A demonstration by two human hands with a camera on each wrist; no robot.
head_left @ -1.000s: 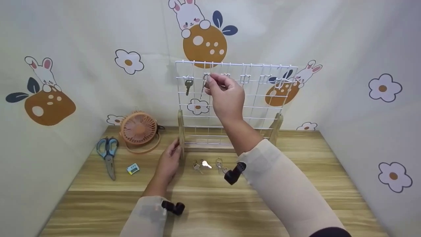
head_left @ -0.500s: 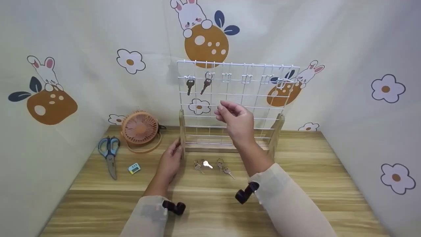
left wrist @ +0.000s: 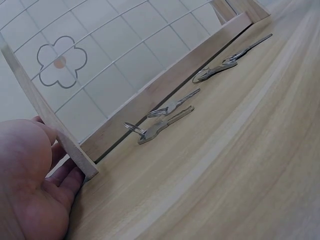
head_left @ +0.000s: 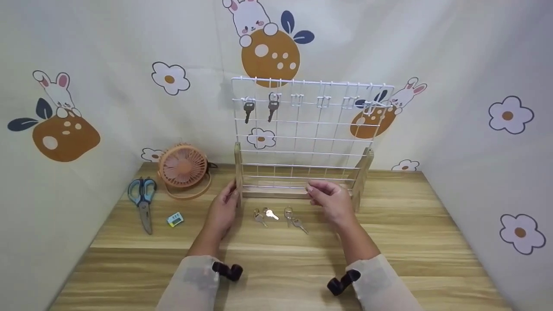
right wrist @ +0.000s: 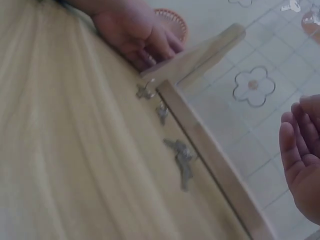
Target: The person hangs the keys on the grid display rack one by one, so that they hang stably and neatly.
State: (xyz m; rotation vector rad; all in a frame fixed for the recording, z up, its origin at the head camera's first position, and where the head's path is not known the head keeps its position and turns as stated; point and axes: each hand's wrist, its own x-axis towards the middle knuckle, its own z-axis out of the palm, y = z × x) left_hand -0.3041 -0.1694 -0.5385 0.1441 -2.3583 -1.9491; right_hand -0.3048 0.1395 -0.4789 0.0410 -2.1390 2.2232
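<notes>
Two keys, the left one (head_left: 248,111) and the right one (head_left: 273,108), hang from hooks near the top left of a white wire rack (head_left: 302,139) on wooden feet. On the table before the rack lie several ringed keys (head_left: 271,214), also seen in the left wrist view (left wrist: 155,131). The left hand (head_left: 223,211) rests against the rack's left wooden foot, fingers partly behind it in the left wrist view. The right hand (head_left: 332,201), empty with loosely bent fingers, is above the table, right of the loose keys and in front of the rack's lower right part.
An orange fan (head_left: 183,167) stands left of the rack. Blue-handled scissors (head_left: 144,206) and a small light-blue object (head_left: 175,219) lie at the left of the table. Several bare white hooks (head_left: 323,102) are on the rack's upper right part. A patterned curtain surrounds the table.
The right hand has released the second key, which now hangs on its hook, and has moved down and to the right, toward the table. The left hand has stayed at the rack's foot.
</notes>
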